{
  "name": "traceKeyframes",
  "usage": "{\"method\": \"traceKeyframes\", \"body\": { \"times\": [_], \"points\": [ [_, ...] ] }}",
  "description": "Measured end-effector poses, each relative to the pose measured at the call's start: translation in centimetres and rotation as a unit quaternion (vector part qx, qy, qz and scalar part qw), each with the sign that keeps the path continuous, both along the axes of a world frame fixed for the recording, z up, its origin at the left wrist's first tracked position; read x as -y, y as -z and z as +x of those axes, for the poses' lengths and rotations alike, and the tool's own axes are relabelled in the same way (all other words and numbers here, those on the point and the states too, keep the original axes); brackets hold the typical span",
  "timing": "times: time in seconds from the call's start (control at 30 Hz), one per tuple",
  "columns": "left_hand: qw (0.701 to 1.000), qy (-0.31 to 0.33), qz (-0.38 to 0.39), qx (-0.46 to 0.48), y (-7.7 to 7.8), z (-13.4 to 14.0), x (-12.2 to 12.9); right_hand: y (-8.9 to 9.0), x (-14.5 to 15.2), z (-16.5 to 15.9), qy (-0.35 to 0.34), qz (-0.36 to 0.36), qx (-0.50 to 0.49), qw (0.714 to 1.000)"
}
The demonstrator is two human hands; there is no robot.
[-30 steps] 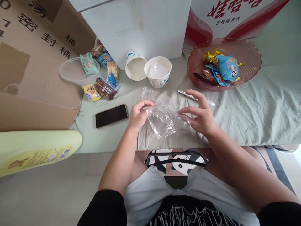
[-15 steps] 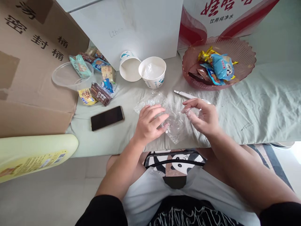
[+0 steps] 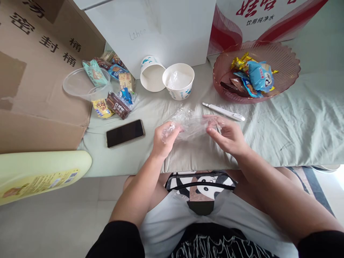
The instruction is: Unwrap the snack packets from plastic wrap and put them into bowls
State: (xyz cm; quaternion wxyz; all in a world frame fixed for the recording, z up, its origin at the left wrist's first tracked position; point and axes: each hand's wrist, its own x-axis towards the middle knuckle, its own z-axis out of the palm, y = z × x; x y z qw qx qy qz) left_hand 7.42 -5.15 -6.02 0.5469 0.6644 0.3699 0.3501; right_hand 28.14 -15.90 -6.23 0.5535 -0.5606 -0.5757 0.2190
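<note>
Crumpled clear plastic film (image 3: pixel 189 125) stretches between my two hands above the cloth. My left hand (image 3: pixel 164 139) is closed on its left side, thumb on top. My right hand (image 3: pixel 227 135) pinches the right side with thumb and fingers. Just beyond my right hand lies a white utility knife (image 3: pixel 224 111). Behind the film stands a paper cup (image 3: pixel 178 84) with clear plastic inside. Touching it, a second paper cup (image 3: pixel 152 77) lies tipped on its side, its mouth facing me.
A pink ribbed bowl (image 3: pixel 285 86) holds wrapped snacks at the right. Left are a phone (image 3: pixel 125 133), a clear plastic tub (image 3: pixel 76 86) and several snack packs (image 3: pixel 118 104). Cardboard (image 3: pixel 48 93) and white boxes (image 3: pixel 161 36) stand behind; a pale green container (image 3: pixel 45 161) sits at the left edge.
My left hand has turned from lying palm-down over the film to gripping it. The film has been lifted and drawn out between both hands. The utility knife is now fully uncovered.
</note>
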Motion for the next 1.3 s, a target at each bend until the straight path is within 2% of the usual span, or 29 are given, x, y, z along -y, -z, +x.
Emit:
{"method": "traceKeyframes", "body": {
  "times": [0.1,0.2,0.3,0.37,0.43,0.5,0.57,0.63,0.7,0.77,0.87,0.97,1.1,1.2,1.3],
  "points": [
    [0.997,0.037,-0.061,-0.016,-0.8,0.1,0.1,-0.2,-0.1,-0.3,0.046,-0.033,-0.052,0.997],
    [0.981,0.113,-0.155,-0.032,-1.7,0.2,0.4,-0.1,-0.3,-0.5,0.067,-0.039,-0.124,0.989],
    [0.957,0.209,-0.197,-0.052,-2.5,0.2,0.5,0.1,-0.5,-0.4,0.070,-0.045,-0.153,0.985],
    [0.933,0.298,-0.189,-0.065,-2.9,0.0,0.4,0.1,-0.6,-0.3,0.068,-0.046,-0.154,0.985],
    [0.911,0.382,-0.137,-0.080,-3.1,-0.3,0.2,0.1,-0.6,-0.1,0.071,-0.036,-0.148,0.986],
    [0.905,0.410,-0.056,-0.102,-3.0,-0.5,-0.1,0.0,-0.6,0.1,0.083,-0.021,-0.141,0.986],
    [0.924,0.356,0.030,-0.137,-2.5,-0.7,-0.4,0.2,-0.6,0.4,0.103,-0.013,-0.148,0.984],
    [0.941,0.259,0.110,-0.189,-1.8,-0.6,-0.7,0.6,-0.6,0.6,0.118,-0.007,-0.172,0.978],
    [0.935,0.182,0.191,-0.239,-1.1,-0.4,-1.0,1.0,-0.6,0.8,0.119,-0.004,-0.200,0.973],
    [0.914,0.149,0.259,-0.274,-0.5,-0.3,-1.2,1.1,-0.6,0.9,0.112,-0.011,-0.214,0.970],
    [0.891,0.138,0.314,-0.299,0.2,-0.2,-1.4,0.8,-0.5,1.0,0.100,-0.033,-0.207,0.973],
    [0.880,0.120,0.344,-0.304,0.5,-0.1,-1.5,0.2,-0.4,0.8,0.097,-0.023,-0.193,0.976],
    [0.897,0.072,0.369,-0.232,0.5,0.1,-0.9,-0.3,-0.2,0.0,0.133,0.015,-0.171,0.976],
    [0.900,0.119,0.401,-0.125,0.5,0.7,0.7,-0.6,0.1,-0.6,0.178,0.029,-0.153,0.972],
    [0.872,0.148,0.455,-0.102,1.0,1.7,3.0,-0.3,0.4,-0.9,0.224,-0.004,-0.128,0.966]
  ]
}}
